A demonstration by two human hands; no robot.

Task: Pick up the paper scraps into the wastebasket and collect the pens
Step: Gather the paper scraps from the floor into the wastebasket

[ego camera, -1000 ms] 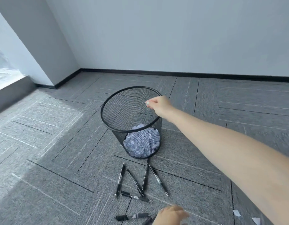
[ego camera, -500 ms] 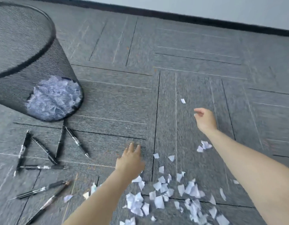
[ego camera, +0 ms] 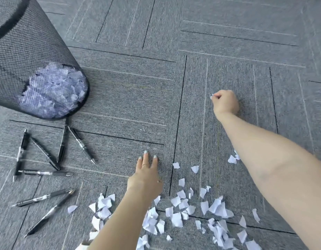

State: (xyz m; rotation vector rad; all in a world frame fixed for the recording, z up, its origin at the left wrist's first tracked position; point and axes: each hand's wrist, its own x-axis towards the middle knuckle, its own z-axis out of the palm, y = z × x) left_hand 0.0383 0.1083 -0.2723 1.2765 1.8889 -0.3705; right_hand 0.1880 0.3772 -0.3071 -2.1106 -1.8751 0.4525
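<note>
A black mesh wastebasket [ego camera: 20, 51] stands at the upper left with white scraps showing through its lower wall. Several black pens [ego camera: 47, 156] lie scattered on the carpet below it. A spread of white paper scraps [ego camera: 176, 213] covers the floor near the bottom centre. My right hand [ego camera: 225, 103] is out past the pile, fingers curled, pinching one small paper scrap [ego camera: 211, 97] at the fingertips. My left hand [ego camera: 147, 174] rests flat on the carpet with straight fingers, just above the pile and right of the pens.
Grey carpet tiles with dark seams cover the whole floor. A pair of scraps [ego camera: 232, 158] lies apart beside my right forearm. Bare carpet stretches between the wastebasket and my right hand.
The view has swung down and right from the wastebasket to the scrap pile. My right hand left the basket rim, reached out and closed on a lone scrap. My left hand settled flat on the carpet.
</note>
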